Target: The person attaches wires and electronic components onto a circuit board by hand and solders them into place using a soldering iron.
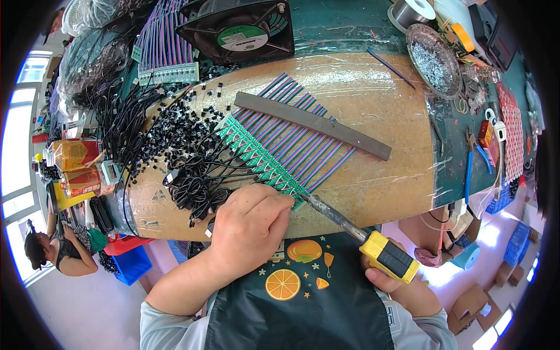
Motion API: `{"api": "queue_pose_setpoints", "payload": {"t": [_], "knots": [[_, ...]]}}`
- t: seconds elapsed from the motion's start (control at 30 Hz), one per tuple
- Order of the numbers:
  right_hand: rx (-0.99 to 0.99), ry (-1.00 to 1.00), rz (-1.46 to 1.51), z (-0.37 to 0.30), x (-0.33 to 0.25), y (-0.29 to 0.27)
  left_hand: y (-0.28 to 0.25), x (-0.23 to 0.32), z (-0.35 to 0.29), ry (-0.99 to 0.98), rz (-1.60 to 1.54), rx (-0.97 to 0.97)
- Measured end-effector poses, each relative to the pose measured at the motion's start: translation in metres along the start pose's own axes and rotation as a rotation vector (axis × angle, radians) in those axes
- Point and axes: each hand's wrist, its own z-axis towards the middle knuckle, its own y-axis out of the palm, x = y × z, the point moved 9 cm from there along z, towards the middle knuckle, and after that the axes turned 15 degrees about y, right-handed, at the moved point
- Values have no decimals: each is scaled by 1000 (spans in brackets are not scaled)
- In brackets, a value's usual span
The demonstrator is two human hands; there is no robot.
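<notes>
My right hand [384, 274] grips the yellow and black handle of a soldering iron [389, 256]. Its dark metal barrel slants up and left, with the tip at the near end of a long green circuit board strip [262, 160]. My left hand [251, 224] is closed in a pinch right beside that tip; its fingers hide whatever they hold. Striped blue, pink and black wires [318, 154] fan out from the strip's far side. Lying across them is a flat brown bar [315, 124]. Black cables [201, 186] run from a coiled bundle to the strip's near side.
Many small black connectors [181, 128] are heaped at left. A fan [239, 29] stands at the back, beside more wired boards [169, 73]. At right are a metal dish [434, 61], a solder spool [413, 13] and blue-handled pliers [468, 169]. Another person [58, 251] is at far left.
</notes>
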Motion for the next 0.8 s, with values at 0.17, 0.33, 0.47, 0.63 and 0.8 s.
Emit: {"api": "queue_pose_setpoints", "payload": {"t": [0.17,0.33,0.47,0.63,0.8], "knots": [[-12,52,27,0,1,2,0,0,0,16,7,-8],[-39,18,52,3,-5,2,1,1,1,15,11,-6],[-10,4,97,1,-11,-2,1,2,2,15,5,-1],[-3,-46,121,7,-19,-3,0,2,3,22,10,-6],[-7,-32,158,11,-12,-18,-4,0,0,1,34,2]]}}
